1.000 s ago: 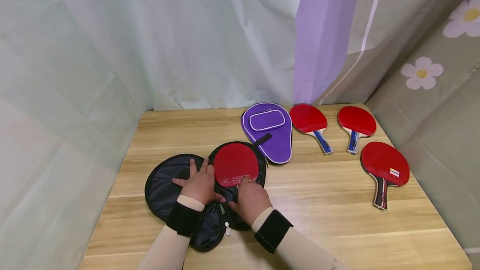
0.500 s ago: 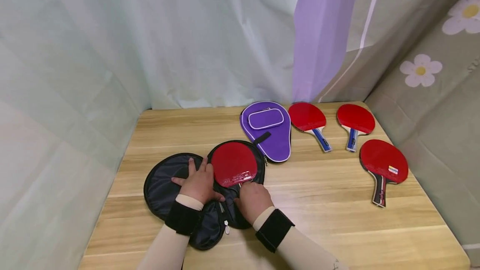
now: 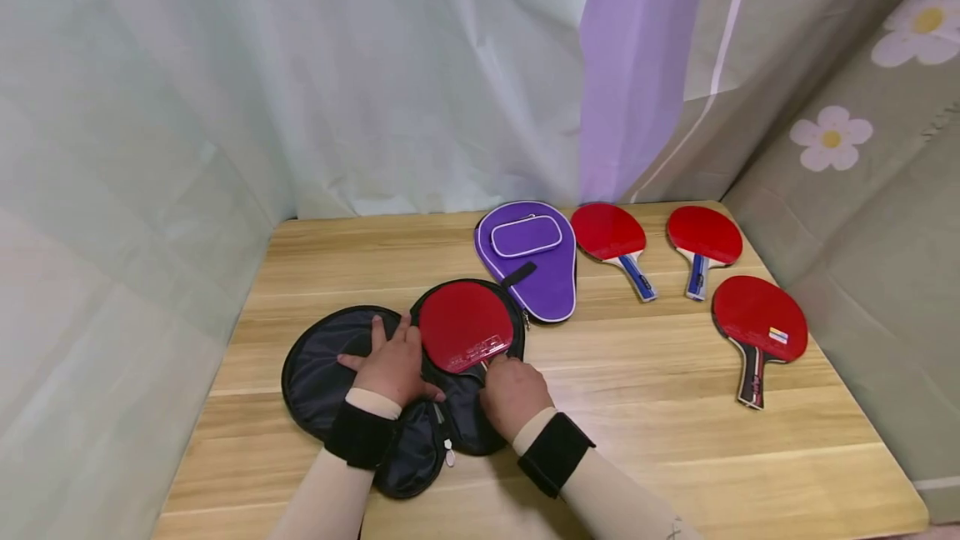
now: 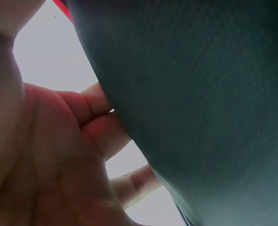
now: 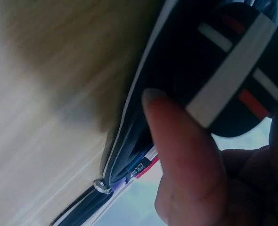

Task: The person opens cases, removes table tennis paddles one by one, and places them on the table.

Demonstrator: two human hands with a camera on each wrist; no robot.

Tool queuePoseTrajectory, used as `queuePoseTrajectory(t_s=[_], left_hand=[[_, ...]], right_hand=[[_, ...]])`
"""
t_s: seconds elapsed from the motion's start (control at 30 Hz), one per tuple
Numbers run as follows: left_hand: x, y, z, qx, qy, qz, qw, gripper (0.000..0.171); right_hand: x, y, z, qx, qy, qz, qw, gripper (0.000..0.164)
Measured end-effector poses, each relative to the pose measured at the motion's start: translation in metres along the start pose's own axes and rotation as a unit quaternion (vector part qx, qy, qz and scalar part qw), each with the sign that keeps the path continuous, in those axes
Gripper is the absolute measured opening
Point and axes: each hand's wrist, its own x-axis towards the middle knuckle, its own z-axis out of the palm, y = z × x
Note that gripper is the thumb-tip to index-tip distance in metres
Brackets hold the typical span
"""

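A red table tennis paddle (image 3: pixel 459 325) lies over the right half of an opened black paddle case (image 3: pixel 321 386). My right hand (image 3: pixel 517 394) grips its handle. In the right wrist view, the striped end of the handle (image 5: pixel 235 70) shows beside my thumb. My left hand (image 3: pixel 390 367) rests with spread fingers on the case's left flap, thumb toward the middle. Dark fabric (image 4: pixel 191 103) covers much of the left wrist view and hides the fingertips there. A zipper pull (image 3: pixel 449 455) hangs at the case's near edge.
Behind the black case lies a purple paddle case (image 3: pixel 553 282) with white piping. Three more red paddles lie to the right: one with a blue handle (image 3: pixel 609 232), another blue-handled one (image 3: pixel 705 236) and a black-handled one (image 3: pixel 759 319). Curtains (image 3: pixel 420 90) enclose the wooden table (image 3: pixel 637 407).
The held paddle has turned slightly, its handle swinging right along with my right hand. My left hand stays on the flap. The whole head view has shifted a little.
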Motion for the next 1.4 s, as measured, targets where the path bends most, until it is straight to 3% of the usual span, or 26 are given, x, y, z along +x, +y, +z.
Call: queuePoseTrajectory(t_s=[0.3, 0.5, 0.6, 0.83, 0.9, 1.17, 1.4], left_hand=[[0.001, -0.003, 0.002, 0.005, 0.004, 0.004, 1.0000, 0.101], [-0.003, -0.006, -0.001, 0.003, 0.008, 0.000, 1.0000, 0.100], [-0.003, -0.006, -0.001, 0.005, 0.011, 0.003, 0.9999, 0.100], [-0.004, -0.005, 0.001, 0.008, 0.007, 0.009, 0.9999, 0.098], [-0.004, -0.005, 0.002, 0.008, 0.004, 0.009, 0.9999, 0.099], [-0.004, -0.004, 0.002, 0.006, 0.006, 0.011, 0.9999, 0.095], [-0.003, -0.002, 0.000, 0.006, 0.004, 0.013, 0.9999, 0.095]], right_hand=[[0.002, 0.028, -0.012, 0.018, -0.031, 0.022, 0.999, 0.038], [-0.001, 0.058, -0.024, 0.025, -0.015, 0.050, 0.998, 0.045], [-0.007, 0.073, -0.040, 0.032, -0.017, 0.074, 0.997, 0.046], [-0.033, 0.085, -0.124, 0.073, -0.070, 0.155, 0.983, 0.040], [-0.039, 0.094, -0.132, 0.076, -0.081, 0.172, 0.979, 0.038], [-0.058, 0.140, -0.136, 0.059, -0.097, 0.195, 0.974, 0.040], [-0.068, 0.162, -0.138, 0.057, -0.103, 0.208, 0.971, 0.039]])
